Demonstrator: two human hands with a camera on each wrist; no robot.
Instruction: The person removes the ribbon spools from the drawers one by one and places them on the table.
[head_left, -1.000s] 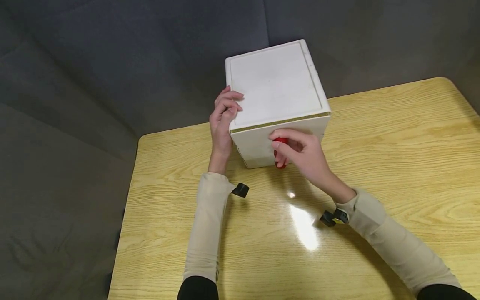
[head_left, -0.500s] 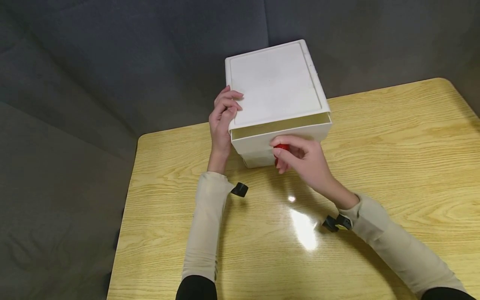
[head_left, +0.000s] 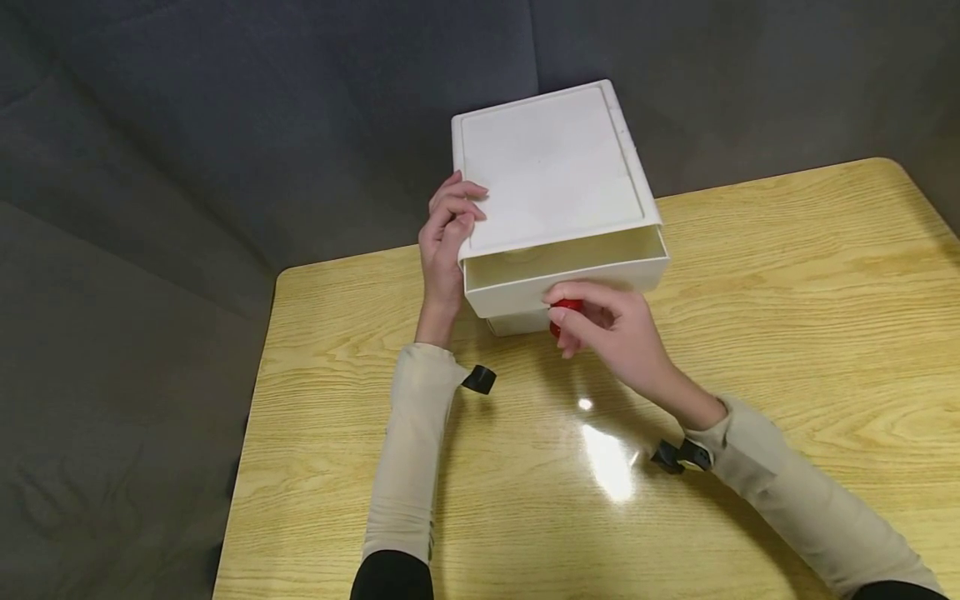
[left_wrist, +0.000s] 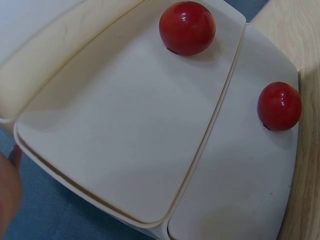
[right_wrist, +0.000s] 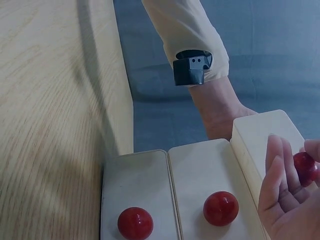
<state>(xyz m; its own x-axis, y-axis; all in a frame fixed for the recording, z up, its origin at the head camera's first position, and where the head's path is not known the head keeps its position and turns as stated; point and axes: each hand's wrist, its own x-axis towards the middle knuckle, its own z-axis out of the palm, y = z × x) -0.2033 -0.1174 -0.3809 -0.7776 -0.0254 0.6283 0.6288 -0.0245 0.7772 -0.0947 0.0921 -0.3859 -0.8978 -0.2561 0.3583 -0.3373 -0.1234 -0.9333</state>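
Observation:
A white drawer cabinet [head_left: 551, 171] stands at the back of the table, its top drawer [head_left: 510, 297] pulled partway out. My right hand [head_left: 621, 337] pinches that drawer's round red knob [right_wrist: 304, 167] between thumb and fingers. On the cabinet's left side lies my left hand [head_left: 446, 250], its bent fingers hooked over the top edge. Beneath the pulled drawer, two closed drawer fronts each carry a red knob, a middle knob [left_wrist: 187, 27] and a bottom knob [left_wrist: 280, 106]. Inside the top drawer a faint, pale rounded shape shows near the left; the deeper interior is hidden under the cabinet top.
The wooden table [head_left: 787, 275] spreads to both sides and in front of the cabinet, with a bright light reflection ahead of it. Dark grey cloth [head_left: 315, 125] hangs close behind and at the left. Black wrist cameras [head_left: 480, 379] are worn on both sleeves.
The top drawer has slid out from nearly closed to partly open, toward the person. My right hand has moved back with its knob; my left hand has stayed on the cabinet.

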